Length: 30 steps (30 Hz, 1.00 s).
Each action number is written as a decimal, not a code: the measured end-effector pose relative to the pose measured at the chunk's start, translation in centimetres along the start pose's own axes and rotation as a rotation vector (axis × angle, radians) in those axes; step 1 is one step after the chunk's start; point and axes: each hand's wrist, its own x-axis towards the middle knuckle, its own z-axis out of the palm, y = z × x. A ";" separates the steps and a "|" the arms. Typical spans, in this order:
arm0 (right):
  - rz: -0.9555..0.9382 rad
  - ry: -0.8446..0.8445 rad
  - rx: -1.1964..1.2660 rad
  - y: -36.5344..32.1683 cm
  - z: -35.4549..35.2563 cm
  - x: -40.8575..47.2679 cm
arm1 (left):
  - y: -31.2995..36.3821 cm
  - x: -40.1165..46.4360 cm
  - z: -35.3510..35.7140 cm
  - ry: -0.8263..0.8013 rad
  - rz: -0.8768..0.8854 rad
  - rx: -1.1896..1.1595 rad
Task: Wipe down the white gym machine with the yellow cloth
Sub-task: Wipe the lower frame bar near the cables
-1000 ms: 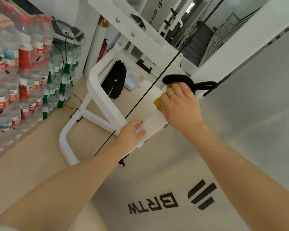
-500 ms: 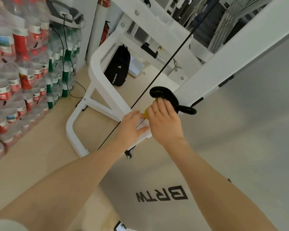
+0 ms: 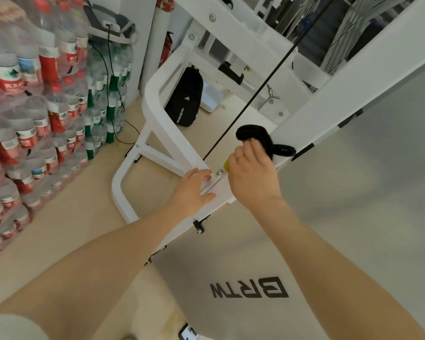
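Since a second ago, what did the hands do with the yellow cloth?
The right hand slid the yellow cloth down the white gym machine's sloping bar toward the left hand, so the two hands are now closer together. More of the cloth is hidden under the palm. The left hand stayed resting on the bar's lower end, and the black strap still lies on the bar by the right fingers.
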 end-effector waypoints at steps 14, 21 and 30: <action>0.059 0.130 0.065 2.4 -0.5 0.8 | -1.9 0.1 -1.4 -0.161 0.142 0.491; -0.086 -0.045 -0.021 -5.5 2.9 -1.2 | -4.7 -0.2 -1.8 -0.108 0.316 0.334; -0.012 -0.065 0.054 -6.7 2.8 -3.0 | -8.2 -1.3 -3.1 -0.232 -0.047 0.042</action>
